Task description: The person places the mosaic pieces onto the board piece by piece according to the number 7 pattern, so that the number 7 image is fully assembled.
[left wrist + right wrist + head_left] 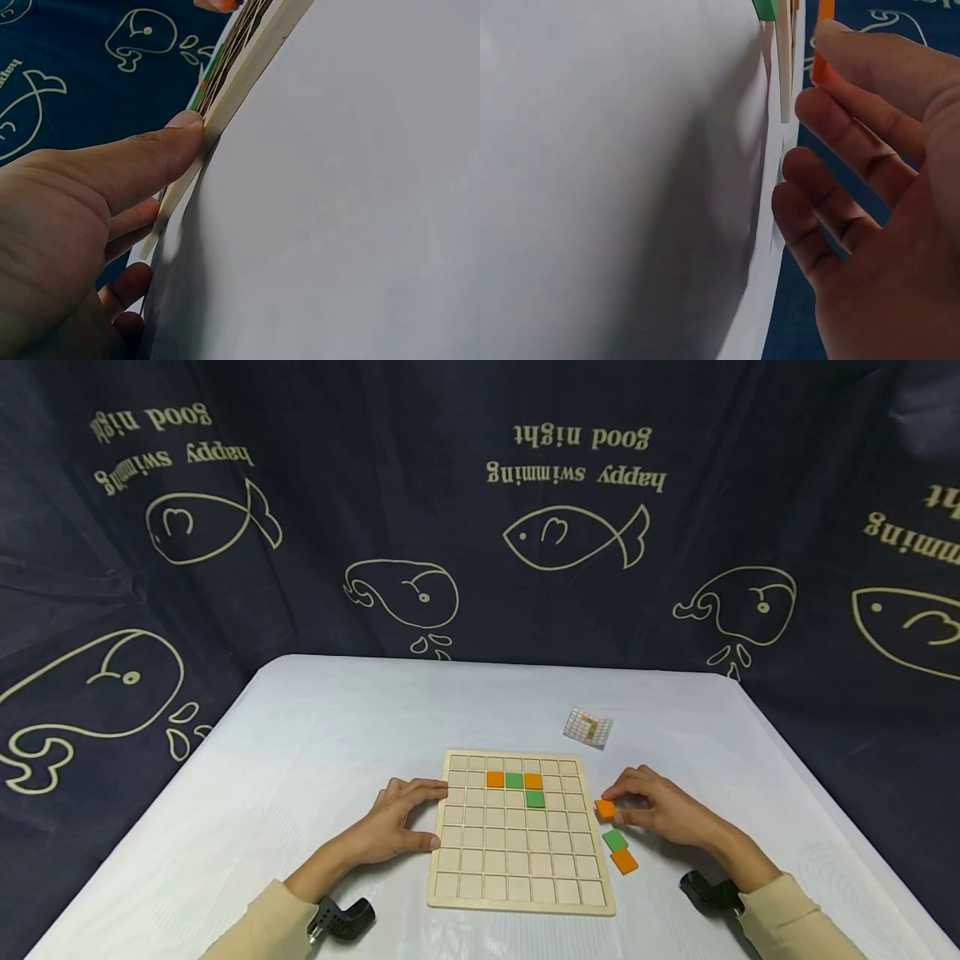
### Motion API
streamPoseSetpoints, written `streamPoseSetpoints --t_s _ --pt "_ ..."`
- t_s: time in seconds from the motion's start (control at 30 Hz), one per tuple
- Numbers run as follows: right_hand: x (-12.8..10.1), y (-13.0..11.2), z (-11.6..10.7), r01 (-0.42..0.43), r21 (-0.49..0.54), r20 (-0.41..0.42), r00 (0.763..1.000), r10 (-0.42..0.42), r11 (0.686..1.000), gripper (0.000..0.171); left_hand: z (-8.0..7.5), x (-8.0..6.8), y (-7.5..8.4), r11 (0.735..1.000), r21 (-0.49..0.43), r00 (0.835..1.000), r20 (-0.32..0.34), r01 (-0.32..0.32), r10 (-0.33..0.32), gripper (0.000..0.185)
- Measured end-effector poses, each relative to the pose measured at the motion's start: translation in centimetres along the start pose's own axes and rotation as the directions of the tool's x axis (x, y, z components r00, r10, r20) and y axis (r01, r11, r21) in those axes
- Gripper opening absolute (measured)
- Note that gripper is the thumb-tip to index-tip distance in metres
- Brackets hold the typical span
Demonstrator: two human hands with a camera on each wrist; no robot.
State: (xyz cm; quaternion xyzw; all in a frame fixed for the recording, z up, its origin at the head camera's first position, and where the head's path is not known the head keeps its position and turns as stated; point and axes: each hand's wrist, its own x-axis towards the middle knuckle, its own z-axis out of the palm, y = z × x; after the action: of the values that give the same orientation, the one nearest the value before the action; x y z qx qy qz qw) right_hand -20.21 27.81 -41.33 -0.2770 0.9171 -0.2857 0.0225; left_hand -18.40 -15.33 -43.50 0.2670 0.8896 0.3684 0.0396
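As the head view has it, the right hand point(663, 810) pinches an orange tile point(605, 810) just beside the gridded board point(521, 907); whether tile and wood touch, I can't tell. Across on the left edge, the left hand point(393, 822) sets forefinger and thumb well apart, both on the rim. Nearer the person lie a loose green tile point(615, 841) and a second orange tile point(624, 861), close together. These look light and stiff, probably hard to break, and smooth enough to slip: I'd take them by opposite edges!

Over to the left wrist view: the thumb tip presses the board's thin edge, the fingers lying loosely bent beyond. It looks like rigid wood, likely light enough to skid, so the rim is the place to brace it.

And the right wrist view: thumb against forefinger, the orange tile edge-on between them, remaining fingers spread. Such a slim piece, I'd judge, wants only a gentle squeeze.
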Motion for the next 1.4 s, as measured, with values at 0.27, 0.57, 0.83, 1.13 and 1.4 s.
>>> streamPoseSetpoints --t_s 0.27,0.57,0.83,1.13,1.4 --pt "0.0 -1.0 0.0 0.011 -0.013 -0.049 0.999 -0.011 1.0 0.025 0.0 0.0 0.0 1.0 0.004 1.0 -0.003 0.0 0.0 0.067" --pt "0.3 -2.6 0.5 0.075 -0.043 -0.132 0.988 -0.08 0.996 0.025 0.0 -0.1 0.0 1.0 0.009 1.0 -0.002 -0.004 0.004 0.067" --pt "0.6 -3.9 1.0 0.094 -0.079 -0.153 0.983 -0.105 0.992 0.025 0.1 -0.1 0.0 1.0 0.009 1.0 0.0 0.006 -0.006 0.067" --pt "1.1 -5.5 1.5 0.109 -0.098 -0.159 0.979 -0.124 0.989 0.025 0.0 -0.1 0.0 1.0 0.007 1.0 0.002 0.007 -0.007 0.067" --pt "1.7 -6.6 2.2 0.135 -0.122 -0.178 0.972 -0.155 0.983 0.026 0.0 -0.1 0.0 1.0 0.006 1.0 0.004 0.001 -0.001 0.067"
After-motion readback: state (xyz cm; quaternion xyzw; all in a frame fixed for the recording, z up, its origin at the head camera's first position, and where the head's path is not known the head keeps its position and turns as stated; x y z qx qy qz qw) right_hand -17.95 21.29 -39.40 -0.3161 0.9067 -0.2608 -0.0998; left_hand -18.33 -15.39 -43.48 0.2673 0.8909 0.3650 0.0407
